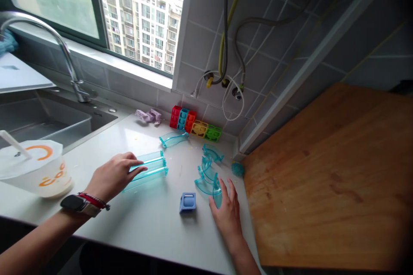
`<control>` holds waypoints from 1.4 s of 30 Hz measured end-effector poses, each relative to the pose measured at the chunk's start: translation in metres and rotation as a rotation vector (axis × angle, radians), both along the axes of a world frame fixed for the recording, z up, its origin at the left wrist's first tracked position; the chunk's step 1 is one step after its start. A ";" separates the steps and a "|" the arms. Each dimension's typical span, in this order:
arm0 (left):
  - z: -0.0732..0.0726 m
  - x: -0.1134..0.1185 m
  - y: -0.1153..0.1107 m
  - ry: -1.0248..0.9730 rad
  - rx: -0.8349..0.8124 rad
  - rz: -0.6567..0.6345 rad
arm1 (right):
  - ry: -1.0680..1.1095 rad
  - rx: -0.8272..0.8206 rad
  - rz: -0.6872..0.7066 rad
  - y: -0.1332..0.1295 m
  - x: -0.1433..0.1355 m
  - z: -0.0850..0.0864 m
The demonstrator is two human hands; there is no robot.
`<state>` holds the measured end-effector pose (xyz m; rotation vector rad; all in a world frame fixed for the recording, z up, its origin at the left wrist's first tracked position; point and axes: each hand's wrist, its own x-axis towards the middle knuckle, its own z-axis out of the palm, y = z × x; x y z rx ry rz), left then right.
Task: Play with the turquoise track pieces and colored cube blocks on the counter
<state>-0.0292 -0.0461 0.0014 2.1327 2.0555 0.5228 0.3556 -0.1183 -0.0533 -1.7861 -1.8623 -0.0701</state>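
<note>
My left hand [116,174] rests over several straight, clear teal track pieces [156,164] laid side by side, its thumb and fingers pinching one along its edge. On the right, my right hand [228,211] has thumb and forefinger on either side of a curved clear teal track piece [217,197]. Just beyond those fingertips lie more curved teal pieces [206,184], close together or overlapping. Between the hands sits a small blue block with a window-like opening [188,202]. A wavy teal piece [174,139] lies farther back.
Red, blue, yellow and green blocks [195,124] stand in a row by the wall. Purple pieces [149,116] lie near the sink [103,114]. A drink cup with a straw [48,176] stands at left, a wooden board [322,180] at right. Beside the board is a teal lump [238,169].
</note>
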 end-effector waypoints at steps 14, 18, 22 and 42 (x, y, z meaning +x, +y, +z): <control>0.015 -0.004 -0.015 -0.035 0.053 -0.117 | 0.141 -0.128 0.199 0.044 -0.009 -0.004; 0.016 -0.004 -0.015 -0.026 0.046 -0.117 | 0.133 -0.137 0.263 0.061 -0.021 -0.001; 0.018 -0.005 -0.015 -0.014 0.044 -0.108 | 0.086 -0.140 0.293 0.081 -0.038 -0.001; 0.076 0.107 0.037 0.105 0.177 -0.365 | 0.286 0.078 0.106 -0.013 0.022 0.003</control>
